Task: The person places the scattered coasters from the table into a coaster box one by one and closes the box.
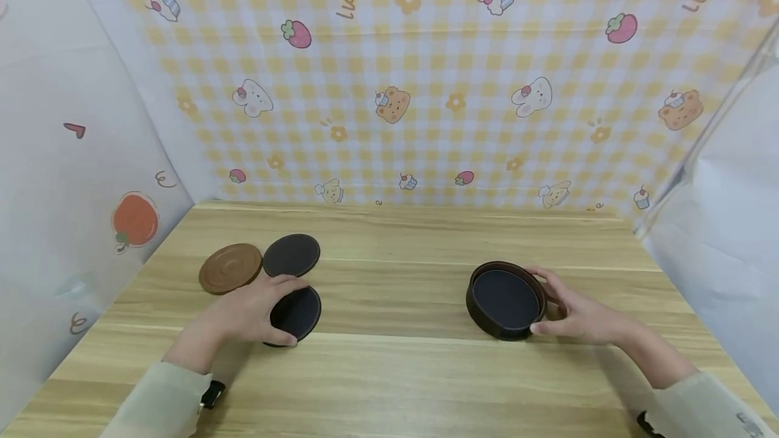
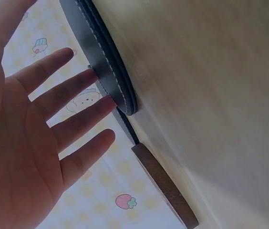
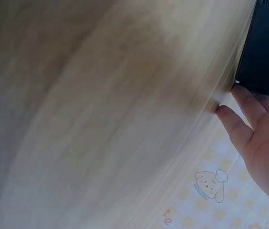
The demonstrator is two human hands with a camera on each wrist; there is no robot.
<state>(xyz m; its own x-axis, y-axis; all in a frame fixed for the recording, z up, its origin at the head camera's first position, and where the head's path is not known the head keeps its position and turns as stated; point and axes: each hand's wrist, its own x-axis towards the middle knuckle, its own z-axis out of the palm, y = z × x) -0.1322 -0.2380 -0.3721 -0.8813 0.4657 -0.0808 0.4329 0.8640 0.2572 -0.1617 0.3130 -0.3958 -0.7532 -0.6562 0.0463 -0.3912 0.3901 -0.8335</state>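
On the left side of the table my left hand (image 1: 258,309) spreads over a round black coaster (image 1: 298,313), thumb at its near edge and fingertips at its far edge. In the left wrist view those fingers (image 2: 79,117) look straight, and the coaster edge (image 2: 108,71) shows pale stitching and layers. Over on the right, my right hand (image 1: 581,313) holds the side of a round dark coaster holder (image 1: 487,323), thumb in front and fingers behind. A black coaster (image 1: 506,298) lies inside it. The right wrist view shows fingers (image 3: 234,126) against the holder's wall (image 3: 263,52).
Another black coaster (image 1: 292,254) lies just beyond the left hand. Beside it is a brown round disc (image 1: 231,268) with ringed grooves. The wooden table (image 1: 389,384) meets a yellow checked cloth (image 1: 420,120) at the back, with white cloth on both sides.
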